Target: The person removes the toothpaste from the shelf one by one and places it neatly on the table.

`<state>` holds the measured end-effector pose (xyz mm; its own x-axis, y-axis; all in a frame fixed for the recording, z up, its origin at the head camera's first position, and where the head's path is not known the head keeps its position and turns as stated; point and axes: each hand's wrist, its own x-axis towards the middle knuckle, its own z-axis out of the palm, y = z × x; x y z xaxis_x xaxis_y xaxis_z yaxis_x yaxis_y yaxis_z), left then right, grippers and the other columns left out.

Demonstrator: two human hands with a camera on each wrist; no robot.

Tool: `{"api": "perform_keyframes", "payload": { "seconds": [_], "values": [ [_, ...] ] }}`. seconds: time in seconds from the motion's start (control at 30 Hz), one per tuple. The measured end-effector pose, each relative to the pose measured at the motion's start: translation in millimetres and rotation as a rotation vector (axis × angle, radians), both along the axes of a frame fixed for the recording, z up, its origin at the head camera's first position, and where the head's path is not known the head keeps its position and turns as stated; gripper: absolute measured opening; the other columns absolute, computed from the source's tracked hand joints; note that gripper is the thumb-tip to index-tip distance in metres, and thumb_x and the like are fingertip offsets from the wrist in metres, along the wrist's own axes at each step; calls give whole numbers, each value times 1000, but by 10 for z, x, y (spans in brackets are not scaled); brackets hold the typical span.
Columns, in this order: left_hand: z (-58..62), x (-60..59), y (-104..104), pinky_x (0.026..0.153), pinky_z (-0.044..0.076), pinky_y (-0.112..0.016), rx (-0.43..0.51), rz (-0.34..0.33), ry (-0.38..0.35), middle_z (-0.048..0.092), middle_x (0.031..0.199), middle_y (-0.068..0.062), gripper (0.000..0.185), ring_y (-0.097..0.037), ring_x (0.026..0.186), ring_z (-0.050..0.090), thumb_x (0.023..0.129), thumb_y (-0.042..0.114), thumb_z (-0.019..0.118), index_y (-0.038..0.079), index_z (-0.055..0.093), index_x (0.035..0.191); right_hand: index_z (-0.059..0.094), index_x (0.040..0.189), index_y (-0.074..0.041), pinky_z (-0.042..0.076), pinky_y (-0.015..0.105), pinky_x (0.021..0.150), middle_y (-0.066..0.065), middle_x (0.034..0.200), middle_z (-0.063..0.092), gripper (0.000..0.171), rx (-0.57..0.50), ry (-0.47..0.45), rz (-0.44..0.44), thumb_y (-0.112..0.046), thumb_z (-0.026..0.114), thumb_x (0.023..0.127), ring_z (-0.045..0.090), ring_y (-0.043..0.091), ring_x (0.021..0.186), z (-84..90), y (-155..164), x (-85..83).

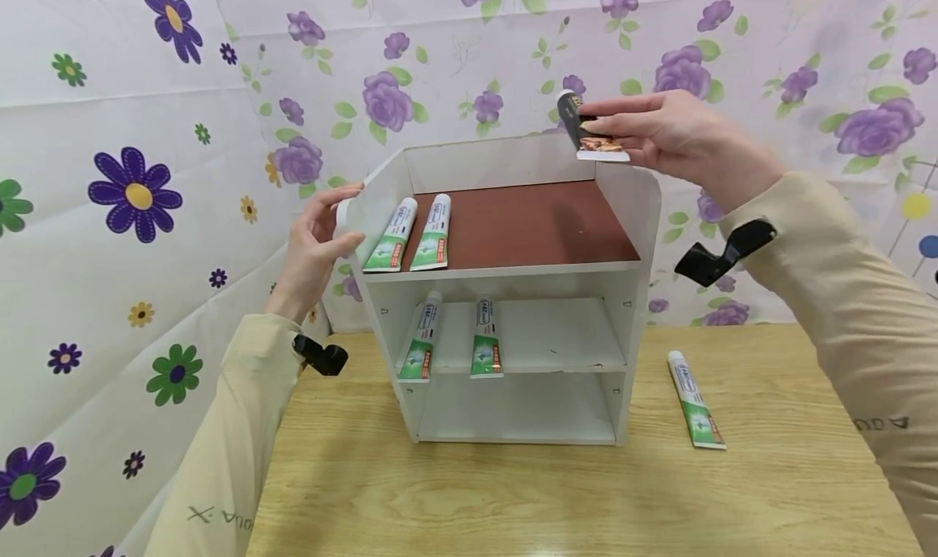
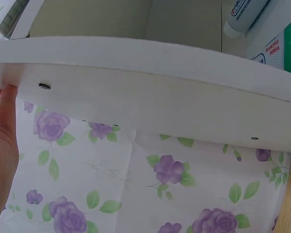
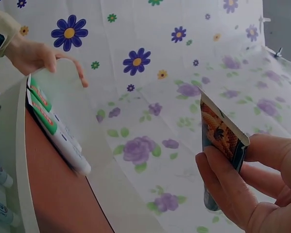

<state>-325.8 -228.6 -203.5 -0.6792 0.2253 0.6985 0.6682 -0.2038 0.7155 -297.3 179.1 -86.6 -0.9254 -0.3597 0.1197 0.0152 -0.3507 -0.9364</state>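
Note:
My right hand (image 1: 677,138) pinches a dark toothpaste tube (image 1: 569,117) above the right side of a small white shelf unit (image 1: 637,296). In the right wrist view, the tube (image 3: 223,128) shows a brown picture near its flat end, with fingers and thumb on either side. My left hand (image 1: 311,243) holds the unit's upper left side panel, its thumb at the front edge. Two white-and-green toothpaste tubes, a left one (image 1: 392,235) and a right one (image 1: 432,233), lie on the brown top shelf. Two similar tubes, one left (image 1: 421,337) and one further right (image 1: 486,337), lie on the middle shelf.
Another white-and-green tube (image 1: 696,401) lies on the wooden table (image 1: 513,500), right of the unit. The unit's lowest shelf (image 1: 513,410) sits close over the table. Flowered sheets (image 1: 498,60) hang behind and to the left.

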Motion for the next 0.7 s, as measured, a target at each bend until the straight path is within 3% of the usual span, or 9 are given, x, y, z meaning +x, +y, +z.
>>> {"api": "perform_keyframes", "payload": {
  "seconds": [0.47,0.7],
  "values": [
    [-6,-3,-23,83,41,-30,12,8,-7,37,135,-12,52,-27,115,37,77,-18,52,6,51,124,66,107,-2,49,28,72,14,106,58,26,113,21,-15,7,57,84,61,23,85,-62,497,-36],
    [3,-11,-4,83,41,-30,7,-5,0,37,135,-13,52,-27,114,37,77,-18,51,5,51,124,66,108,-6,46,22,50,11,103,61,28,155,33,-52,5,55,86,61,21,83,-179,767,-54]
  ]
}}
